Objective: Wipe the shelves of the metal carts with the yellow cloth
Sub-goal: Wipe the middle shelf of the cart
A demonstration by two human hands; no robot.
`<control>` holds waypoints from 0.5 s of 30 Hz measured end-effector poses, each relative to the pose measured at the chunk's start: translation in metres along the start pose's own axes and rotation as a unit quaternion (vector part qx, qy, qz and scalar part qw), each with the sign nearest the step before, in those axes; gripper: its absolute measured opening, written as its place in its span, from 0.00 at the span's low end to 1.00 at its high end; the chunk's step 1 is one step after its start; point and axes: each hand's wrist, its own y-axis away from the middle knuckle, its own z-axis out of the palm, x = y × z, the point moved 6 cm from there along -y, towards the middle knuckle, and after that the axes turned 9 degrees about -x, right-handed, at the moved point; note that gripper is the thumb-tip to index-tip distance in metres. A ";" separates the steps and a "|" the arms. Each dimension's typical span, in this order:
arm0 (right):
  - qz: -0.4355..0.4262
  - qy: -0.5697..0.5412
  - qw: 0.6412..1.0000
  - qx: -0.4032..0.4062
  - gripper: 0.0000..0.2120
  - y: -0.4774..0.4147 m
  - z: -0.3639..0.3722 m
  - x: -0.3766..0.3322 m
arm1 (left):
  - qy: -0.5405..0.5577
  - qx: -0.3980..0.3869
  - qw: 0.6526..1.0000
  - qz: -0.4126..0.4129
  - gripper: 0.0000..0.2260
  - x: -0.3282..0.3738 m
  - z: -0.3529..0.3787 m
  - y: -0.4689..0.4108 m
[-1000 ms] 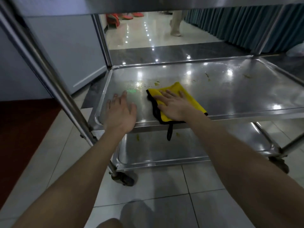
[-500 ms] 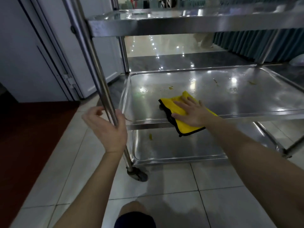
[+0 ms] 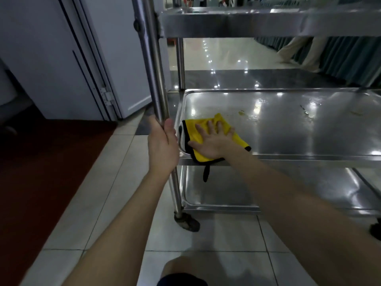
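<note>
A steel cart with three shelves stands in front of me. Its middle shelf (image 3: 288, 129) carries small yellowish stains and crumbs. The yellow cloth (image 3: 198, 131), edged in black, lies at that shelf's near left corner, with a black loop hanging over the rim. My right hand (image 3: 212, 141) presses flat on the cloth, fingers spread. My left hand (image 3: 162, 145) grips the cart's near left upright post (image 3: 154, 79) at the height of the middle shelf.
The top shelf (image 3: 247, 23) overhangs just above. The bottom shelf (image 3: 268, 188) sits near the floor, with a caster wheel (image 3: 186, 221) under the post. A white door (image 3: 61, 58) and dark red floor lie left. A person's legs (image 3: 299, 50) stand by teal drapes at the far right.
My left hand left the middle shelf and took hold of the upright post. My right hand slid the cloth toward the shelf's left corner. My view rose and drew back.
</note>
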 end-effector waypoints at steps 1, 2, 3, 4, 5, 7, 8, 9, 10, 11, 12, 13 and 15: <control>0.002 0.000 1.000 -0.002 0.47 -0.012 -0.005 -0.008 | 0.000 0.000 1.000 0.002 0.08 -0.003 0.001 0.000; 0.003 -0.001 1.000 -0.001 0.47 -0.024 -0.010 -0.016 | 0.001 0.000 1.000 0.005 0.07 -0.005 0.001 -0.001; 0.002 -0.001 1.000 0.002 0.46 -0.035 -0.015 -0.023 | 0.004 -0.003 1.000 0.008 0.06 -0.007 0.000 -0.002; 0.002 0.000 1.000 0.004 0.44 -0.044 -0.018 -0.029 | 0.007 -0.009 1.000 0.011 0.04 -0.008 0.000 -0.004; 0.002 0.000 1.000 0.004 0.43 -0.050 -0.021 -0.034 | 0.010 -0.018 1.000 0.013 0.03 -0.009 -0.001 -0.006; -0.003 0.001 1.000 -0.003 0.41 -0.051 -0.020 -0.039 | 0.015 -0.031 0.999 0.017 0.05 -0.009 -0.001 -0.008; -0.009 0.002 1.000 -0.003 0.41 -0.046 -0.017 -0.040 | 0.018 -0.034 0.999 0.018 0.06 -0.009 -0.001 -0.008; -0.016 0.003 1.000 -0.001 0.40 -0.038 -0.014 -0.041 | 0.019 -0.034 0.999 0.019 0.08 -0.009 -0.001 -0.008; -0.025 0.003 1.000 0.001 0.41 -0.027 -0.010 -0.043 | 0.017 -0.034 0.999 0.018 0.08 -0.009 -0.001 -0.008; -0.037 0.001 0.999 0.002 0.41 -0.013 -0.005 -0.045 | 0.012 -0.032 0.999 0.013 0.09 -0.009 -0.001 -0.008; -0.053 -0.001 0.999 0.004 0.41 0.000 0.000 -0.049 | 0.007 -0.032 0.999 0.005 0.09 -0.011 -0.002 -0.008; -0.070 0.000 0.997 0.012 0.40 0.013 0.005 -0.052 | 0.002 -0.033 0.999 -0.002 0.09 -0.012 -0.002 -0.008; -0.106 0.017 0.993 0.044 0.37 0.043 0.010 -0.048 | -0.005 -0.036 0.999 -0.011 0.10 -0.010 -0.003 -0.008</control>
